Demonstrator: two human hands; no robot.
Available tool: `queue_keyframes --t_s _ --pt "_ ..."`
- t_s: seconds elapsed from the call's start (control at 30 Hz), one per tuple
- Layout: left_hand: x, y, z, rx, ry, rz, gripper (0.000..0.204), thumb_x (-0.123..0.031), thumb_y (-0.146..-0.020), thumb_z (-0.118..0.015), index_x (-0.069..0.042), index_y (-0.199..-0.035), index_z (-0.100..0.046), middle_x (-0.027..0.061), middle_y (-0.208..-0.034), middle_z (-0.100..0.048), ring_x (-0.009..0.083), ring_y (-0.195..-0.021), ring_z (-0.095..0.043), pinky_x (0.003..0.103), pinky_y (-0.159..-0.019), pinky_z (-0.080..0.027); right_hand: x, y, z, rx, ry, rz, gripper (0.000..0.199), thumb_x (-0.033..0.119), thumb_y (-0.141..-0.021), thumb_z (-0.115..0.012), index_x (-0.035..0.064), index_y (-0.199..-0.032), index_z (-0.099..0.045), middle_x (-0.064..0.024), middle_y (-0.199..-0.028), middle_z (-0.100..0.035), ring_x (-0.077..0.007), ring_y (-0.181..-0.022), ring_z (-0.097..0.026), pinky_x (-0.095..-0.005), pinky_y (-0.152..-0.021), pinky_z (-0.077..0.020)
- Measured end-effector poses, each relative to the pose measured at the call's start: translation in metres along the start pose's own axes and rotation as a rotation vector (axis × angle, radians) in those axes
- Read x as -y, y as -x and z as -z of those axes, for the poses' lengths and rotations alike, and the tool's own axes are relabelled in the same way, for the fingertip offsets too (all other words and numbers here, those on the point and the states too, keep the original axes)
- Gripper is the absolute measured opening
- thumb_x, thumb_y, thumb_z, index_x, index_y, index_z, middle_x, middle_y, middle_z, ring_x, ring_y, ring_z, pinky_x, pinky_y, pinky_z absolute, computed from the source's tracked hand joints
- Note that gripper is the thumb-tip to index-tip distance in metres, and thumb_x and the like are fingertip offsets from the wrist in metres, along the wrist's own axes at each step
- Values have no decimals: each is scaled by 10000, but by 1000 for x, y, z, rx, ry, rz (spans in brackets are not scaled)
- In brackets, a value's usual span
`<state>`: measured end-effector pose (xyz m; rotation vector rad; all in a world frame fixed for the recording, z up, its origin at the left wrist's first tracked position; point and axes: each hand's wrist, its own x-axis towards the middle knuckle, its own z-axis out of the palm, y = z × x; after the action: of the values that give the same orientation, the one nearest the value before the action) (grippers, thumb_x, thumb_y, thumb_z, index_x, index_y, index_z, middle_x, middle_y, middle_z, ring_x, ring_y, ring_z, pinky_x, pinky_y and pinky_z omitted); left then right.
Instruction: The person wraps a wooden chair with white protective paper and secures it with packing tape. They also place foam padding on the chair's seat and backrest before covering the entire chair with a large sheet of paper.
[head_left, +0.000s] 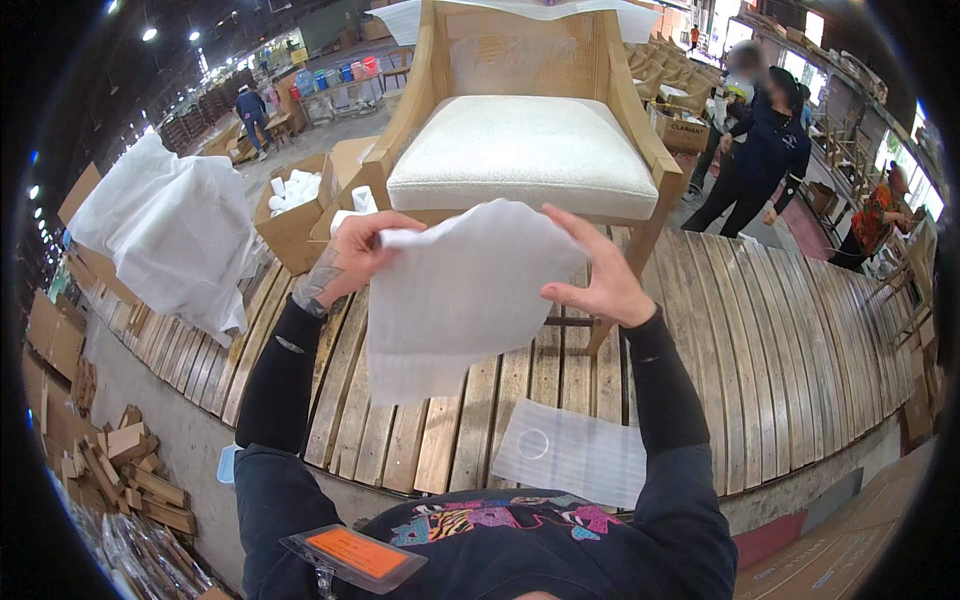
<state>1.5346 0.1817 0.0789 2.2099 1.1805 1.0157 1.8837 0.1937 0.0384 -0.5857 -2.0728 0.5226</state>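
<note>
I hold a white foam sheet [455, 295] up in front of me with both hands. My left hand [350, 255] grips its upper left corner. My right hand [592, 275] pinches its right edge, fingers partly spread. Just beyond the sheet stands a wooden armchair [630, 130] with a cream seat cushion [520, 150], on a slatted wooden platform [760, 340]. The sheet hides the chair's front rail and part of its front legs.
A second foam sheet [570, 450] lies on the platform's near edge. An open cardboard box [290, 225] of white rolls sits left of the chair, with crumpled white wrapping [170, 230] beside it. Cardboard scraps [120, 460] lie at lower left. Two people [760, 150] stand at right.
</note>
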Motion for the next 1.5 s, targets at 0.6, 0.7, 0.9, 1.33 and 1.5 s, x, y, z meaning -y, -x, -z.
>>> queue_keyframes --t_s 0.6,0.7,0.9,1.33,1.5 --pt "109 228 25 470 1402 536 1098 -916 -821 -203 68 -915 -682 188 -793 -695 287 -681 -687 370 -642 -562 151 -50 -117 40 633 162 267 97 -717 -721 115 -984 -721 -56 -806 -634 -251 -692 -664 -362 -605 -526" --pt "168 275 9 286 1888 666 1344 -997 -662 -374 61 -1489 -309 288 -1364 -542 453 -1222 -559 618 -1016 -421 179 -38 -157 150 701 234 271 98 -737 -700 108 -1007 -721 -34 -779 -598 -213 -657 -632 -355 -586 -512" --pt "267 239 19 -166 2004 544 931 -628 -899 -561 3 -1521 -276 216 -1488 -452 409 -1347 -458 596 -1133 -333 184 38 -236 518 681 157 354 120 -761 -667 111 -1114 -686 -31 -893 -578 -186 -811 -614 -330 -664 -496" --pt "163 171 46 173 776 375 459 -62 -950 -661 -33 -1393 -544 119 -1300 -630 226 -1176 -607 364 -1012 -489 -32 37 -220 -175 -205 -413 832 443 -884 -726 2 -1496 -376 -185 -1468 -482 -292 -1330 -489 -414 -1098 -401" --pt "126 185 78 407 514 241 295 -32 -913 -713 -21 -1206 -679 76 -1171 -695 188 -1098 -638 344 -962 -509 -56 -43 -226 210 -1210 -806 876 574 -955 -585 33 -1559 -255 -144 -1559 -369 -249 -1398 -407 -403 -1140 -353"
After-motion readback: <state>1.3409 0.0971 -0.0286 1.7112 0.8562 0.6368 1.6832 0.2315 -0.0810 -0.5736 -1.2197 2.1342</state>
